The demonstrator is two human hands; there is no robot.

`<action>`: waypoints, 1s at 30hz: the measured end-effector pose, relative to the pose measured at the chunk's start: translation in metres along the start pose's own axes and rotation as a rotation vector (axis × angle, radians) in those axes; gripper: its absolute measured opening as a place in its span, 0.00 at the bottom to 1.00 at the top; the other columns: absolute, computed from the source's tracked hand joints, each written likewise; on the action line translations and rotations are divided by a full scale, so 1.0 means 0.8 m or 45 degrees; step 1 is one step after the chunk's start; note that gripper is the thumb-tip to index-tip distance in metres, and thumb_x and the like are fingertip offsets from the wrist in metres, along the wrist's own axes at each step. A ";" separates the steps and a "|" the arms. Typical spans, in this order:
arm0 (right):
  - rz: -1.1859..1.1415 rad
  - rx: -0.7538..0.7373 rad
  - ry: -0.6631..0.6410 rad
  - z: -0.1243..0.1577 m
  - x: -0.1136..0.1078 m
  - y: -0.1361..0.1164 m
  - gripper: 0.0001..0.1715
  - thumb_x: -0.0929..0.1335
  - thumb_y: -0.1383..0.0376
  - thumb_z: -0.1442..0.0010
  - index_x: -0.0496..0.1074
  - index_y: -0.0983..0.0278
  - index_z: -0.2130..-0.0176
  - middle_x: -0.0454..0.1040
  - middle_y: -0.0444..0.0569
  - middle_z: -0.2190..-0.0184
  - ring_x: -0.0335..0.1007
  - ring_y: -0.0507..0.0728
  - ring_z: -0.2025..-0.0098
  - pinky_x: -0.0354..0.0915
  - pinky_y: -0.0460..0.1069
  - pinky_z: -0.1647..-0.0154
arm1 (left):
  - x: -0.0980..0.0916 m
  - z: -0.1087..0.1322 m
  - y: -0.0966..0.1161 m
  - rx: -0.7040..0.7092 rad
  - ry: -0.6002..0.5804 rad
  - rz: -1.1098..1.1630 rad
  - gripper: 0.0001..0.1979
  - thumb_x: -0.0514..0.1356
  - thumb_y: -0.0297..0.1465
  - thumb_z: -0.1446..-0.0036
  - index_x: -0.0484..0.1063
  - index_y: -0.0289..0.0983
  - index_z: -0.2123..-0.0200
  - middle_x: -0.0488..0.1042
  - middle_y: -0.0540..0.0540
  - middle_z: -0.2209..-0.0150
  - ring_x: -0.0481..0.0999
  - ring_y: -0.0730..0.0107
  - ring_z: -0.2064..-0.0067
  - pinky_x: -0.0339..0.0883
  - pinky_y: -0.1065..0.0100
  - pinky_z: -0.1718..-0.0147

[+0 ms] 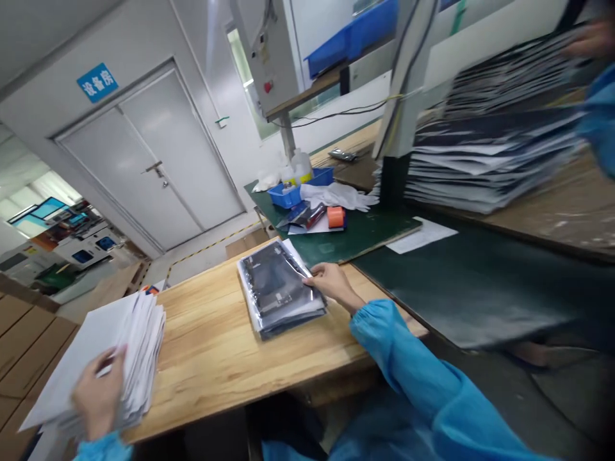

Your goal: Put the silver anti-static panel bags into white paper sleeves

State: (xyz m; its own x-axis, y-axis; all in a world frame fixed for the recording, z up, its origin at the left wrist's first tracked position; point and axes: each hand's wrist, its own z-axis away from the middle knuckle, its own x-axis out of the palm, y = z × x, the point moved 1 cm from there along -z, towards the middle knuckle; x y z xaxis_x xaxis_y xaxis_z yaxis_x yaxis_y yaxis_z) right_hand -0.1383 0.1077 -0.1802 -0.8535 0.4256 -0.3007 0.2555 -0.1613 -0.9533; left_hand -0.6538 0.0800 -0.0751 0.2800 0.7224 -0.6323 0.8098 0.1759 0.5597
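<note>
On the wooden table [206,352], a small stack of dark sheets in clear film [273,282] lies with white paper among its layers. My right hand [331,285] pinches the right edge of the top film-covered sheet. My left hand [100,387], slightly blurred, is over a thick stack of white papers [103,326] at the table's left end. Its fingers are curled with thumb and forefinger near each other; whether they grip a paper is too blurred to tell.
A green table [461,288] adjoins on the right, with tall stacks of sheets [490,166] behind. Blue trays with bottles [288,194], white gloves [336,195] and an orange roll [336,217] stand beyond. Another person's hand [593,40] and blue sleeve show at upper right.
</note>
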 end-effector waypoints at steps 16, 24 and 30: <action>-0.970 0.215 -0.398 -0.001 -0.010 -0.031 0.12 0.74 0.72 0.58 0.67 0.67 0.81 0.64 0.40 0.87 0.60 0.47 0.83 0.61 0.43 0.84 | 0.241 0.151 0.225 -0.487 -1.289 1.209 0.13 0.70 0.35 0.63 0.73 0.32 0.77 0.75 0.46 0.80 0.75 0.67 0.76 0.68 0.69 0.76; -0.556 0.073 -0.484 0.016 -0.005 -0.011 0.17 0.78 0.67 0.64 0.66 0.65 0.82 0.64 0.39 0.91 0.61 0.49 0.87 0.55 0.41 0.90 | 0.222 0.157 0.237 -0.615 -1.177 1.300 0.10 0.64 0.24 0.58 0.73 0.34 0.68 0.78 0.48 0.75 0.78 0.67 0.74 0.71 0.69 0.74; -0.753 -0.066 -0.097 0.017 0.008 -0.026 0.21 0.78 0.62 0.64 0.69 0.65 0.71 0.67 0.38 0.82 0.65 0.50 0.79 0.60 0.42 0.87 | 0.162 0.165 0.199 -0.461 -1.179 1.319 0.22 0.70 0.31 0.63 0.72 0.36 0.61 0.80 0.45 0.66 0.81 0.58 0.66 0.74 0.66 0.71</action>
State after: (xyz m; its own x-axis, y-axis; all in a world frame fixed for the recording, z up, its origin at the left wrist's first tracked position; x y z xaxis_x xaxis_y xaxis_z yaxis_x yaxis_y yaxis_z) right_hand -0.1554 0.1022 -0.1619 -0.8872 0.3648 0.2824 -0.2527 0.1280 -0.9590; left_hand -0.4201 0.1130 -0.1386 0.9943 -0.0343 0.1011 -0.0969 0.1087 0.9893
